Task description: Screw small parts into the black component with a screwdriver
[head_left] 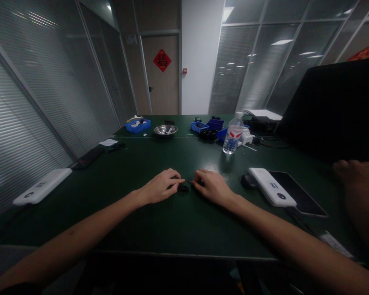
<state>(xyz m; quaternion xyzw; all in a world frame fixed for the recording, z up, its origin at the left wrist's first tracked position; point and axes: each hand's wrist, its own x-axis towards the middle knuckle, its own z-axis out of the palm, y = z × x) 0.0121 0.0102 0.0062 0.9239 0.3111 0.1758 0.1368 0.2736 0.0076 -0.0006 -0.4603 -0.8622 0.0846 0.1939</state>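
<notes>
My left hand (pixel 163 185) is at the middle of the green table, its thumb and index finger closed on a small black part (pixel 183 188) that lies low at the tabletop. Just to the right, my right hand (pixel 211 186) rests with its fingers curled inward. Something thin and dark shows at its fingertips, too small and dim to name. The two hands are a short gap apart, fingertips facing each other.
A water bottle (pixel 233 135) stands beyond my right hand. White power banks (pixel 272 186) (pixel 43 186) lie at both sides, a dark phone (pixel 298 192) at right. Blue trays (pixel 138 125) and a metal bowl (pixel 165 130) sit farther back. Another person's hand (pixel 356 174) is at right.
</notes>
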